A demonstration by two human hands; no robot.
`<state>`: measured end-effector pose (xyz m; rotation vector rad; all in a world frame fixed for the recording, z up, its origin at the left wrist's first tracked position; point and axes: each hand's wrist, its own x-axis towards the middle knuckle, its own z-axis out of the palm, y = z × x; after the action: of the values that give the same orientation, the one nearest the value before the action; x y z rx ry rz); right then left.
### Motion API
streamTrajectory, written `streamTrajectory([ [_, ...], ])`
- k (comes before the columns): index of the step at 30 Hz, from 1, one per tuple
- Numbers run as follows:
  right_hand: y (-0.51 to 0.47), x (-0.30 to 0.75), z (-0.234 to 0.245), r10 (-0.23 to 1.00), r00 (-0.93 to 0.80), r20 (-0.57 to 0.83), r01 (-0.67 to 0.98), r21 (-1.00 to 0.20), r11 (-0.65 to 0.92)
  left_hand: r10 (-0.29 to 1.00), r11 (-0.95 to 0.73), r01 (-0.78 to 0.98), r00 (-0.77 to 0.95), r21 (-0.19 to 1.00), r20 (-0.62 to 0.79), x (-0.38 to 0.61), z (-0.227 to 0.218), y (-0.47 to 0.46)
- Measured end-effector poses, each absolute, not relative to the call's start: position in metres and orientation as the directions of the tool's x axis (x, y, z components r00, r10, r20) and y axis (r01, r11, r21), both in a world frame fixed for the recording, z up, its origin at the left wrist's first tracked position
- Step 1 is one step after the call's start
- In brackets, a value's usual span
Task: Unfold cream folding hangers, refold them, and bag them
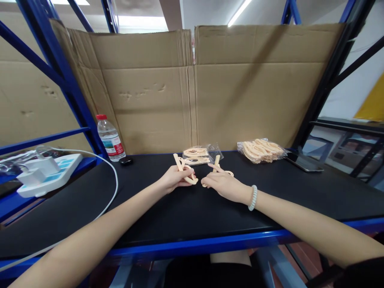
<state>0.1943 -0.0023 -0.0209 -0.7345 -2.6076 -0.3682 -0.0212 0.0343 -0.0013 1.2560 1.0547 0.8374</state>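
Note:
My left hand [174,178] is closed around a beige plastic piece [177,161] with a long straight bar and a curved part, held just above the black tabletop. A short gap to the right, my right hand [226,186] grips a similar beige plastic piece [217,161]. Its bar sticks up past the fingers, and a rounded loop shows behind the hand; the rest is hidden. The two pieces are apart. Just beyond my hands lies a clear plastic bag [196,153] with more beige pieces inside.
At the back right, a larger bagged bundle of beige pieces [261,151] lies beside a dark flat device [304,162]. A water bottle [111,140] and small black object [126,161] stand back left. A white cable [116,180] runs from the power strip [51,176]. Cardboard [144,96] walls the back.

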Motion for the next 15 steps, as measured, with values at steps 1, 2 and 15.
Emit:
streamTrajectory([
  [1,-0.004,0.194,-0.020,0.432,-0.792,0.432,0.530,0.135,0.837,0.938,0.158,0.047,0.305,0.986,-0.165,-0.023,-0.001,0.037],
  [2,-0.005,0.193,-0.018,0.427,-0.804,0.413,0.514,0.121,0.849,0.942,0.161,0.041,0.291,0.986,-0.166,-0.025,-0.001,0.039],
  [15,0.000,0.210,-0.013,0.610,-0.743,0.276,0.582,-0.182,0.792,0.932,0.148,0.055,0.325,0.987,-0.158,-0.024,0.002,0.039],
])
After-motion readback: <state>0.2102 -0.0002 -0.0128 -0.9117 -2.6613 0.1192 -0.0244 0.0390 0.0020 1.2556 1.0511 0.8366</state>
